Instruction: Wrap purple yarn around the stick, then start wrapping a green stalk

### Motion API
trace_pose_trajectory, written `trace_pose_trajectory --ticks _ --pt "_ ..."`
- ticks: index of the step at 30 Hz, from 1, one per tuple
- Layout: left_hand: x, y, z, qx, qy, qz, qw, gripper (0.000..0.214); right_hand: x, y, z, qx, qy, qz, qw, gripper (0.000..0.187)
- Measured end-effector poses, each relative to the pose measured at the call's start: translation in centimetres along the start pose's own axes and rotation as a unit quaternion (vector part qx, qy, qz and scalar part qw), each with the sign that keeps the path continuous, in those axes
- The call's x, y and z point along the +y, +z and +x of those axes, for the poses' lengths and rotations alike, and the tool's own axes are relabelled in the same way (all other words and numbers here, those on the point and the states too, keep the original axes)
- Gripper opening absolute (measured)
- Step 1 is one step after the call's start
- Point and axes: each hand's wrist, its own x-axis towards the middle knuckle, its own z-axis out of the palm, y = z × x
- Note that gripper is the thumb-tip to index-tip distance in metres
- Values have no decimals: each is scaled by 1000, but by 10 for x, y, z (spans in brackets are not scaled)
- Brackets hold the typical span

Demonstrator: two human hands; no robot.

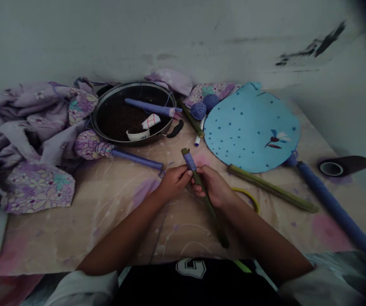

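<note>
A green plant stick (213, 214) slants across the middle of the table, its far end wound with blue yarn (189, 160). My right hand (213, 182) is closed around it just below the winding. From the other side my left hand (174, 182) is closed, its thumb pressing the stick at the edge of the yarn. Below my left forearm a thin dark strand (160, 233) runs down to the table's front edge; where it meets my fingers is hidden. Another green stick (272, 188) lies to the right, beside a yellow ring-like band (249, 195) partly behind my right arm.
At the back left stands a black pan (109, 114) holding dark soil, a cup and a blue-wrapped stick. Flowered cloth (39, 187) is heaped left. Blue yarn balls (198, 110), a marker (198, 138), a blue round fan-shaped piece (249, 127) and a dark tube (345, 165) lie right.
</note>
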Motion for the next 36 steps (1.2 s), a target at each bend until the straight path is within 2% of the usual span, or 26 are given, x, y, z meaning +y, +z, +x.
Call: trace_pose_trajectory --ticks 6,11,17,21,25,29,36 --pt "0 3 -2 22 -8 35 999 32 0 1 0 21 17 4 1000 13" --pt "0 7 -3 37 -21 41 998 32 1 1 3 34 5 4 999 13" --pt "-5 8 1 55 -44 5 997 30 6 1 4 32 -23 12 999 10" --pt "-9 10 1 76 -70 -50 993 26 5 1 2 -1 -37 8 999 14" --pt "-10 8 -1 63 -76 -98 990 30 3 -4 1 -26 -44 -25 998 15" --pt "-10 6 0 42 -73 -124 989 29 7 -7 2 -14 -84 -55 995 13" --pt "-13 8 -2 38 -87 -155 983 31 12 -3 0 7 -120 -103 987 14"
